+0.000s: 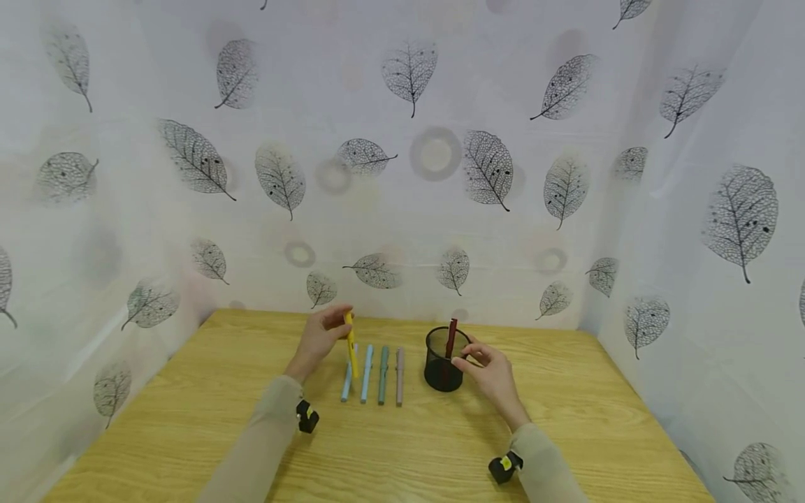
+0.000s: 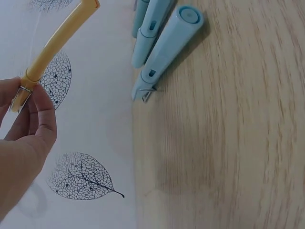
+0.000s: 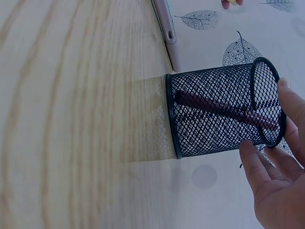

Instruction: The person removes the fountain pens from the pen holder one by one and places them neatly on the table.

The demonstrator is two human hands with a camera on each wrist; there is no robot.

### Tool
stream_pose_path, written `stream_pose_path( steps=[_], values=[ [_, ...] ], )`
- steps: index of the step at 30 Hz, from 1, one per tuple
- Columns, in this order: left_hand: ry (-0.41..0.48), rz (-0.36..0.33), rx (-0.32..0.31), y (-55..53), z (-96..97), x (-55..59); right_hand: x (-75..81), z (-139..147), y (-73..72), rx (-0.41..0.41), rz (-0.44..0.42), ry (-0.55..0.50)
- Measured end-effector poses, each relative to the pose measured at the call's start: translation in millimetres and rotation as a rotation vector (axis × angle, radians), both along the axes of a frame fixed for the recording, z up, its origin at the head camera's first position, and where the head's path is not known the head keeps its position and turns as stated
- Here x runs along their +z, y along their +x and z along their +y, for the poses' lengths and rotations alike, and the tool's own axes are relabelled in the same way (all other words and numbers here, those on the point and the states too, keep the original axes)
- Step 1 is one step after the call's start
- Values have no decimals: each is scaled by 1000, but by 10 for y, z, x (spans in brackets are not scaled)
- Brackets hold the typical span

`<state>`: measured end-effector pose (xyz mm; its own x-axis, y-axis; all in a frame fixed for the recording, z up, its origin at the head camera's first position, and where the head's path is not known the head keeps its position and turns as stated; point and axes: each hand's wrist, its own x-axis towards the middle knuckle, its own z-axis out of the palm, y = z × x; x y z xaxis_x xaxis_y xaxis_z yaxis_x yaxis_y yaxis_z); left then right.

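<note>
My left hand (image 1: 322, 338) pinches a yellow pen (image 1: 353, 349) by its clip end, the other end slanting down above the table. In the left wrist view, thumb and fingertips close round the clip of the yellow pen (image 2: 59, 40). Beneath it lie two light blue pens (image 1: 366, 374), then a green pen (image 1: 383, 376) and a mauve pen (image 1: 399, 377), side by side. My right hand (image 1: 492, 374) holds the black mesh pen cup (image 1: 444, 374) near its rim, thumb and fingers on either side. Inside the upright cup leans a dark red pen (image 3: 224, 110), its top above the rim.
The wooden table (image 1: 390, 454) runs back to a pale curtain (image 1: 377, 223) with a leaf print, which also hangs at both sides. Small black cameras (image 1: 307, 416) are strapped to both wrists.
</note>
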<state>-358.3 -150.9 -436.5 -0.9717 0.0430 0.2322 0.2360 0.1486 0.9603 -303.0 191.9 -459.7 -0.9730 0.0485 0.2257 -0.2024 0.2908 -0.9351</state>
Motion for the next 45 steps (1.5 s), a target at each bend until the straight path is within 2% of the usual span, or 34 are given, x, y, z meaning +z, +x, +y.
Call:
stream_pose_path(
  steps=[5,14,21,28,34,45],
  values=[
    [-7,-27,-3,4,-39,-4,3,-4,-6,1,-6,-2],
    [-35,-64,-68,-26,-139,-20,-3,3,-22,-1,-1,11],
    [-24,-94,-52,-61,-182,-93,-3,9,-28,-8,-1,14],
    [-80,-143,-50,-106,-271,-224,-21,16,-33,-3,4,26],
    [-169,-184,-60,-84,-332,-246,2,2,-3,0,10,52],
    [-221,-208,-118,-87,-352,-302,7,3,1,14,-3,5]
  ],
)
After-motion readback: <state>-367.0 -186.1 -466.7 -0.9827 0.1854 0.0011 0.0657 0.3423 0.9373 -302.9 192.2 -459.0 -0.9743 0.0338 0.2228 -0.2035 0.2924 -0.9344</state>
